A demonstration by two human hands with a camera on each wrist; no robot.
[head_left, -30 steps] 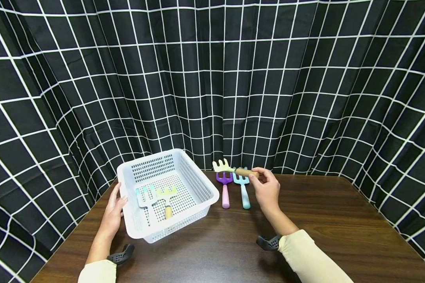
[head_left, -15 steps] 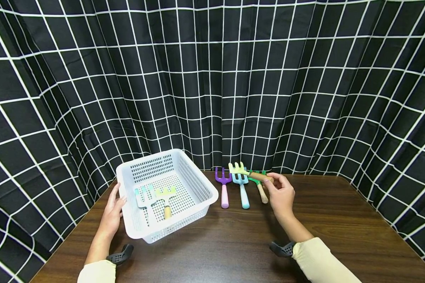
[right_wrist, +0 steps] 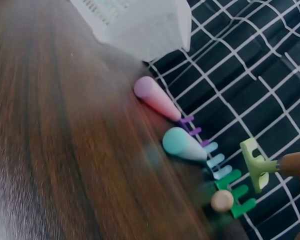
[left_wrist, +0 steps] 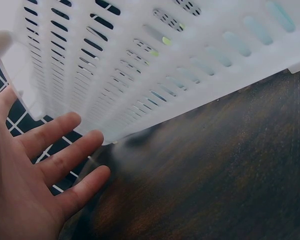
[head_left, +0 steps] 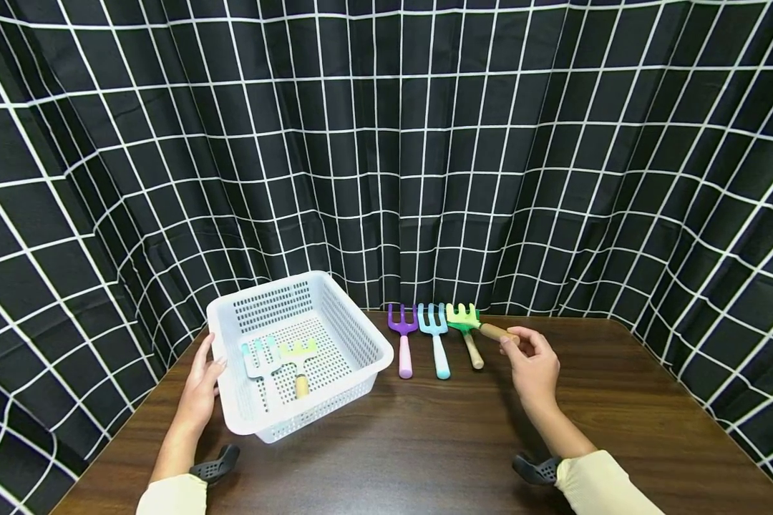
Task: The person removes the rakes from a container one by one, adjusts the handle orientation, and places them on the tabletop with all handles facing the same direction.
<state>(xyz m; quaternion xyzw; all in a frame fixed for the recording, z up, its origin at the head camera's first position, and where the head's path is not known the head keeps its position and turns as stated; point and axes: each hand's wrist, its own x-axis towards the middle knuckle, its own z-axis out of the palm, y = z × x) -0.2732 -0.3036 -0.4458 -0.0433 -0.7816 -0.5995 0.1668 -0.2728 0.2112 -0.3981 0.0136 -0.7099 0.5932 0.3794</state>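
In the head view my right hand (head_left: 533, 368) pinches the wooden handle end of a small garden hand fork (head_left: 499, 332) with light-green tines. Its head overlaps a darker green hand fork (head_left: 472, 349) on the table. To the left lie a light-blue hand fork (head_left: 439, 350) and a purple hand fork (head_left: 405, 350) with a pink handle. My left hand (head_left: 200, 390) touches the left rim of a white plastic basket (head_left: 354, 390); the left wrist view shows its fingers (left_wrist: 72, 155) spread and fairly straight. Inside lie a white-and-turquoise fork (head_left: 264, 363) and a yellow-green fork (head_left: 301, 385).
The dark wooden table (head_left: 425, 450) carries everything. A black curtain with a white grid (head_left: 399, 143) hangs right behind its far edge and along both sides. Black wrist devices (head_left: 215, 465) sit at both wrists.
My right hand has moved right and slightly nearer with the light-green fork, from above the purple and blue forks to above the dark green one. My left hand and the basket stay in place.
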